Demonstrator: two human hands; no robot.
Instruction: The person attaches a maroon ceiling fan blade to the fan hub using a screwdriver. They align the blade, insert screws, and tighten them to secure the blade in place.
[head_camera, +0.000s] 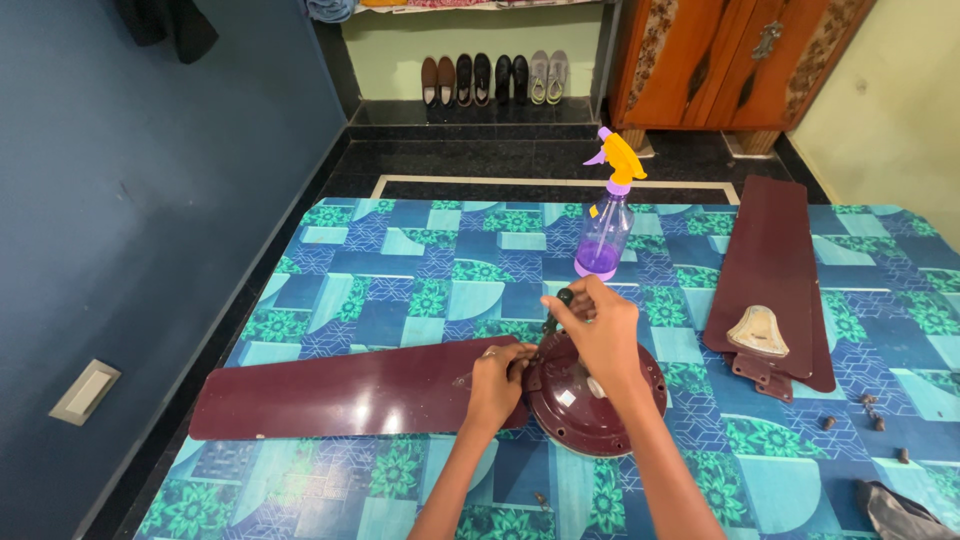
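Two hands are at work on a ceiling fan laid out across a table (420, 270) with a blue-green patterned cover, so take it from the biggest piece down. One maroon fan blade (340, 398) lies flat to the left, its root meeting the round maroon motor housing (640, 405) near the table's front edge. Off to the right, well apart from the motor, loose fan blades (775, 255) lie stacked with their mounting brackets (757, 330) on top. Behind the motor stands a clear purple spray bottle (606, 235) with a yellow trigger. Now the hands: the left hand (495, 385) is clenched down at the blade's root, right where it joins the housing, pinning it. The right hand (600, 335) is wrapped around the dark handle of a screwdriver (556, 312), which stands tilted over that same joint; its tip is hidden behind the fingers, so I cannot tell whether it sits in a screw head. By my judgement, the care here lies in keeping the screwdriver straight in line with the screw, pressing down firmly so it doesn't slip, and letting the left hand carry the blade's weight so the joint doesn't twist. Smallest of all, loose screws (868, 412) lie scattered at the right edge, beside a dark cloth (900, 510) in the corner.
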